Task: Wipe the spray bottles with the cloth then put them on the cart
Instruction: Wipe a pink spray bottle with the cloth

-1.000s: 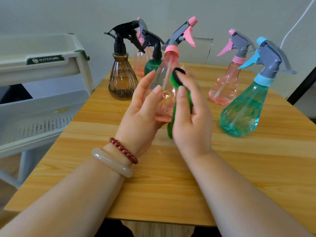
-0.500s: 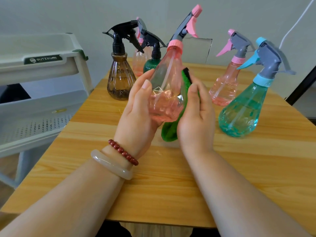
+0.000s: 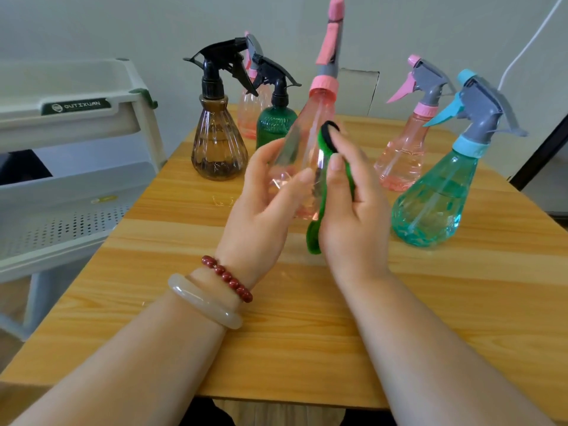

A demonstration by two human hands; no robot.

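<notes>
My left hand [image 3: 261, 210] grips a clear pink spray bottle [image 3: 310, 133] by its lower body, holding it upright above the table, nozzle pointing up. My right hand [image 3: 353, 216] holds a green cloth [image 3: 316, 235] with a black edge against the bottle's right side. On the table stand a brown bottle [image 3: 216, 142], a dark green bottle [image 3: 273, 124], a pink bottle [image 3: 255, 109] behind them, another pink bottle [image 3: 402, 158] and a teal bottle [image 3: 430, 201].
A white tiered cart [image 3: 67, 192] with a perforated shelf stands to the left of the wooden table [image 3: 276, 348]. A wall lies close behind the bottles. A black bar [image 3: 541, 155] leans at the far right.
The held pink bottle has been turned more upright, its nozzle swinging up. My right hand slid the cloth along the bottle's side.
</notes>
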